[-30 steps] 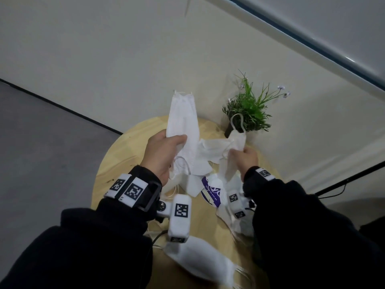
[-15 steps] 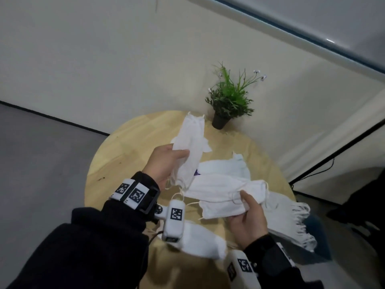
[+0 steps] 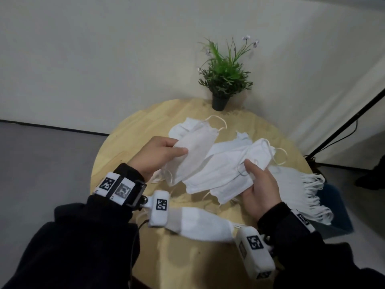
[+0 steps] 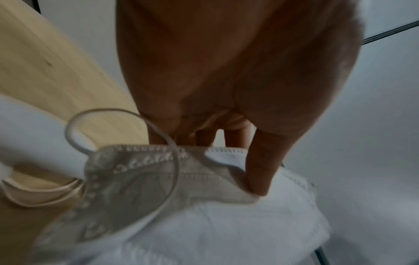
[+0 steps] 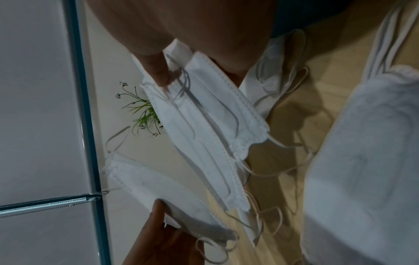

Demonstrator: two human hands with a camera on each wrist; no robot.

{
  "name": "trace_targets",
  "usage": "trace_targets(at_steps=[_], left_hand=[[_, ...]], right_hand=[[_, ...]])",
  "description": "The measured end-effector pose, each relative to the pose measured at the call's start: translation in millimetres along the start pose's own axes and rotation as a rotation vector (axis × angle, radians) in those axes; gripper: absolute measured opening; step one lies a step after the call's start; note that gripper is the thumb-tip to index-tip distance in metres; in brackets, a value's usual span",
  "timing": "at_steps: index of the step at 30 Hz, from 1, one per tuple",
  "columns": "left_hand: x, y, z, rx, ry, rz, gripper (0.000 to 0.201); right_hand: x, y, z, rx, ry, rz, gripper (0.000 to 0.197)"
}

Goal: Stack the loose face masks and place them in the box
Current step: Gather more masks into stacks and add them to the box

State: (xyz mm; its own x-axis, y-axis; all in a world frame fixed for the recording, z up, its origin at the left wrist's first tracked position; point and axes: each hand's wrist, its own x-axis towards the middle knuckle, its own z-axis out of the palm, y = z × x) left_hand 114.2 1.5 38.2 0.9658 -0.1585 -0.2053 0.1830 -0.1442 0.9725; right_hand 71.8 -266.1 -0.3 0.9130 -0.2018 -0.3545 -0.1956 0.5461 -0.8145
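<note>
My left hand [image 3: 180, 147] pinches one white face mask [image 3: 193, 151] between thumb and fingers, above the round wooden table [image 3: 129, 138]. In the left wrist view the thumb [image 4: 260, 170] presses on that mask [image 4: 158, 188]. My right hand [image 3: 253, 180] holds a few overlapped white masks [image 3: 225, 174], thumb on top and fingers beneath; the right wrist view shows the thumb [image 5: 158, 71] on these masks [image 5: 204, 125]. The left hand's mask edge overlaps them. One loose mask [image 3: 200, 224] lies on the table near me. A stack of masks [image 3: 300, 190] rests at the right on a dark blue box-like thing [image 3: 335, 209].
A small potted plant [image 3: 225, 80] stands at the table's far edge against the wall. A black stand leg [image 3: 343, 130] slants down at the right. Grey floor lies to the left of the table. Both wrists carry white camera units.
Both hands have come down from chest height toward the table. The left hand's mask has tipped from upright to nearly flat, and the right hand has turned palm-up under its masks.
</note>
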Motion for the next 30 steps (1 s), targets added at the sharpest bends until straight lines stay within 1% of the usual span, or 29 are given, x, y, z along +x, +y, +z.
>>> trace_targets(at_steps=[3,7,9,10,12,14,16,18,21,25,27,30], left_hand=[[-1,-1,2,-0.014,-0.006,-0.034,0.016],[-4,-1,5,-0.079,0.012,-0.069,0.017],[-2,-3,4,-0.126,0.064,-0.044,0.014],[-1,-4,2,-0.185,0.105,-0.031,0.012],[2,-5,-1,-0.423,0.191,-0.029,0.013],[0,-5,-1,-0.754,0.241,-0.093,0.014],[-7,-7,10,-0.995,0.213,-0.196,0.018],[-19,-13,32,-1.114,0.146,-0.262,0.025],[-31,-23,67,-1.151,0.113,-0.319,0.03],[-26,-34,82,-1.107,0.208,-0.354,0.04],[-21,-38,79,-1.025,0.215,-0.395,0.036],[-16,-44,71,-0.939,0.233,-0.445,0.026]], right_hand=[[3,3,-1,0.012,-0.007,-0.012,0.038],[-2,1,3,0.025,-0.024,-0.028,0.035],[-3,1,3,0.024,-0.021,-0.035,0.034],[-3,2,3,0.028,-0.014,-0.038,0.034],[-4,1,4,0.042,-0.002,-0.051,0.034],[-4,1,7,0.077,0.002,-0.051,0.036],[-4,1,11,0.145,0.003,-0.044,0.038],[-2,0,16,0.204,0.004,-0.04,0.041],[-3,3,25,0.245,-0.056,-0.04,0.045],[-8,12,31,0.217,-0.159,-0.019,0.048],[-9,18,31,0.188,-0.192,-0.01,0.052],[-9,21,30,0.183,-0.195,0.0,0.059]])
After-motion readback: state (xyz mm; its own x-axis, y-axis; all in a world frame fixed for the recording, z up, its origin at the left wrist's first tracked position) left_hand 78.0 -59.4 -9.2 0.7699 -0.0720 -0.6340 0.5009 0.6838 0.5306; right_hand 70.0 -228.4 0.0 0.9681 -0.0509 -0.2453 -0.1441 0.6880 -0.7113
